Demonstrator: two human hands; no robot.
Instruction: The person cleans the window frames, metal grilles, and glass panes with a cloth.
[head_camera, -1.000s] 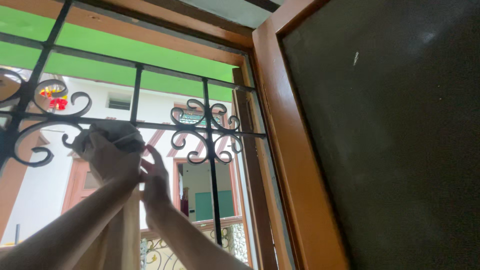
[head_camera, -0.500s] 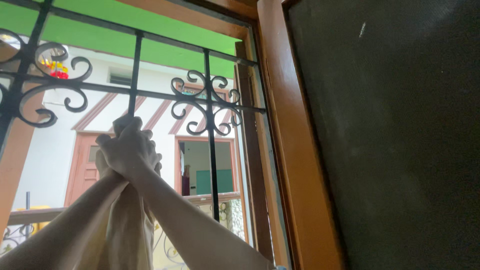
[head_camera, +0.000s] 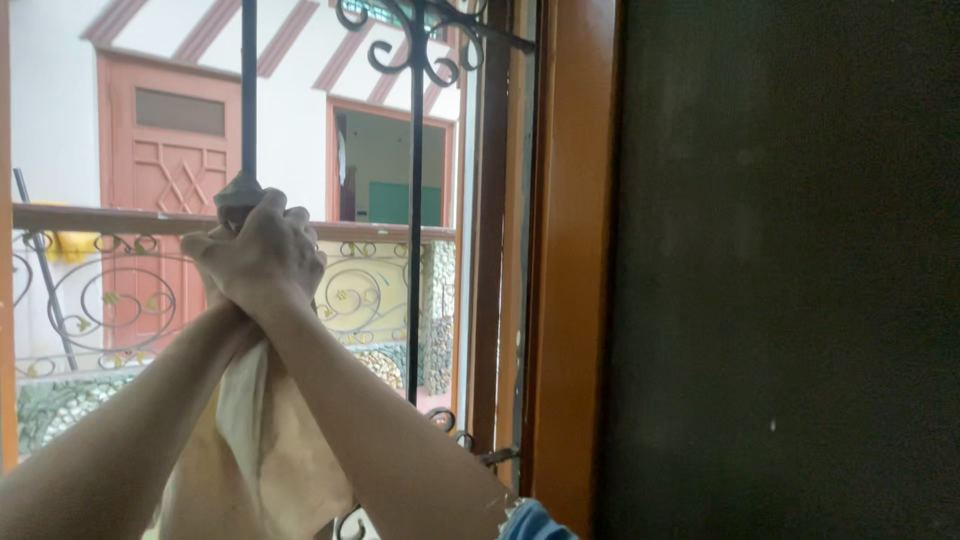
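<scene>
Hands (head_camera: 262, 252) clasped around grille bar (head_camera: 248, 90), cloth (head_camera: 262, 440) hanging below, window frame (head_camera: 570, 260) right

Beige cloth (head_camera: 262, 440), crumpled, wrapped round a black vertical window-grille bar (head_camera: 248, 90), top bunched just above the clasped fists, rest hanging down loose btwn the forearms, lower end out of frame.

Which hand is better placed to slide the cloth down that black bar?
Probably right. The right hand wraps the cloth around the bar; the left hand sits mostly hidden under it.
</scene>
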